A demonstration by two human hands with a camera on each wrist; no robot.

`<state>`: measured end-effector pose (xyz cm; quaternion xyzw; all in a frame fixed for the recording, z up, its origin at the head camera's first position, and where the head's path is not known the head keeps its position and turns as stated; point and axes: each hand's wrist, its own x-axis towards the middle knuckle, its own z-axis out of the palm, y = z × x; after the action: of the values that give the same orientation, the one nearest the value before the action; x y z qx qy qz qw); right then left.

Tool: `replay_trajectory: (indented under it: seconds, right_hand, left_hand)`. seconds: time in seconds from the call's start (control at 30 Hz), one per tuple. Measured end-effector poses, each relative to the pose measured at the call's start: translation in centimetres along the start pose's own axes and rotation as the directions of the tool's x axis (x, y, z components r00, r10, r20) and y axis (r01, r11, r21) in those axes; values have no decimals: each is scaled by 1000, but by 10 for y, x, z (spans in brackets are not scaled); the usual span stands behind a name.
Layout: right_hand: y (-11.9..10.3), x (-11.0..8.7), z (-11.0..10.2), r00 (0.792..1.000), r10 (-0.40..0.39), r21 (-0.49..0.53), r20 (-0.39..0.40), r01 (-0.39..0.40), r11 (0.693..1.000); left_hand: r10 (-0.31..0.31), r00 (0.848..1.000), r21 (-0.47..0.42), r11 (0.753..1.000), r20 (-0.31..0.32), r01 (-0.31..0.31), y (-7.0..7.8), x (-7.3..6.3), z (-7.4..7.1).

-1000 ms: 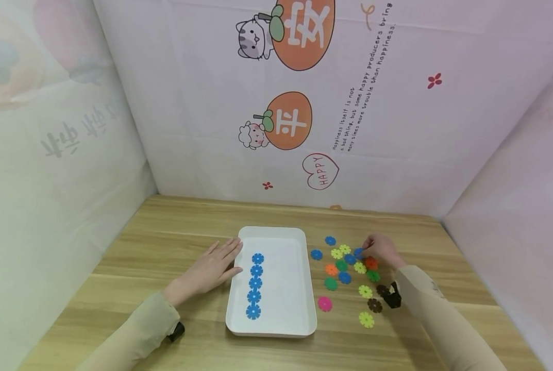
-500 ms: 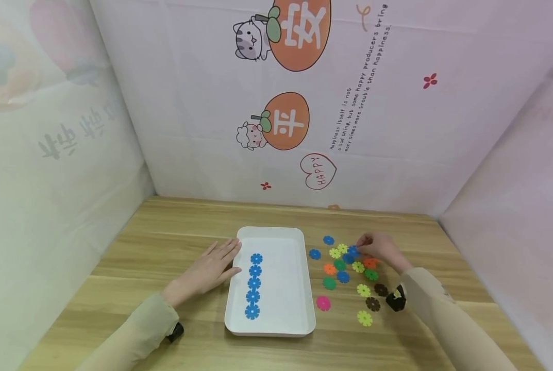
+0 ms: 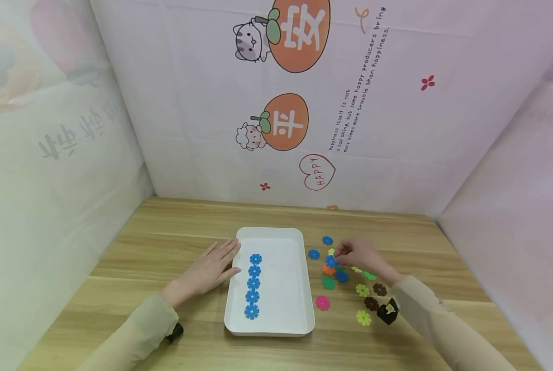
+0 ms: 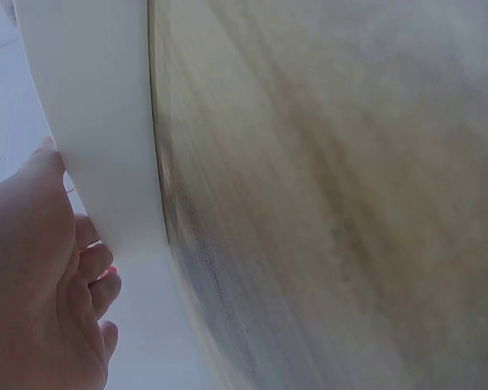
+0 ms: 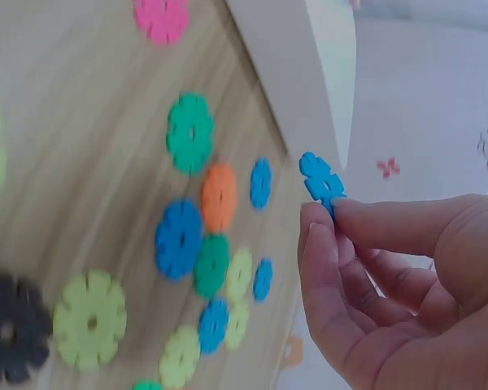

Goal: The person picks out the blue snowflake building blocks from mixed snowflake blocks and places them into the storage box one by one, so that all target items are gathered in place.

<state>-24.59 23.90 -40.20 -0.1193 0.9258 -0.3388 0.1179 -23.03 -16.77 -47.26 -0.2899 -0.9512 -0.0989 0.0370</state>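
My right hand (image 3: 361, 256) pinches a blue notched plastic disc (image 5: 320, 180) between thumb and forefinger, raised over the scattered discs. In the right wrist view the disc is held by its edge, tilted. My left hand (image 3: 210, 268) lies with straight fingers at the left rim of a white tray (image 3: 287, 288); in the left wrist view its fingers (image 4: 98, 264) reach the tray's side. Inside the tray, a column of several blue discs (image 3: 253, 283) runs along the left half.
Right of the tray lie loose discs: a pink one (image 3: 322, 303), a green one (image 3: 329, 283), brown ones (image 3: 371, 303), yellow ones (image 3: 363, 318) and blue ones (image 3: 314, 254). White printed cloth walls (image 3: 202, 129) stand behind and beside the wooden table (image 3: 188, 221).
My right hand has picked up a blue disc from the right of the group and carried it left toward the tray. The left hand has stayed at the tray's rim.
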Motion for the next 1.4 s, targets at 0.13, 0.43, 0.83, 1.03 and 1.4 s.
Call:
replay_trajectory:
  seconds: [0.13,0.43,0.83,1.03,1.4]
  right_hand:
    - [-10,-2,11,997,-65,17,33,64,998]
    - [-31,-2,36,969,-202,55,142,196,979]
    - [-60,-4,60,954,-195,70,229,184,980]
    - [-71,-1,75,951,-177,44,255,171,984]
    - [-83,-1,100,915,-230,-33,332,255,966]
  left_hand:
    - [-3,1000,-1,1000,1,3,-1,0,1]
    - [-7,1000,-6,1000,6,7,-1,0,1]
    - [-11,1000,-16,1000,12,11,1,0,-4]
    - [-11,1000,-12,1000,9,11,1,0,-3]
    - [-11,1000,-10,1000,7,11,1,0,-2]
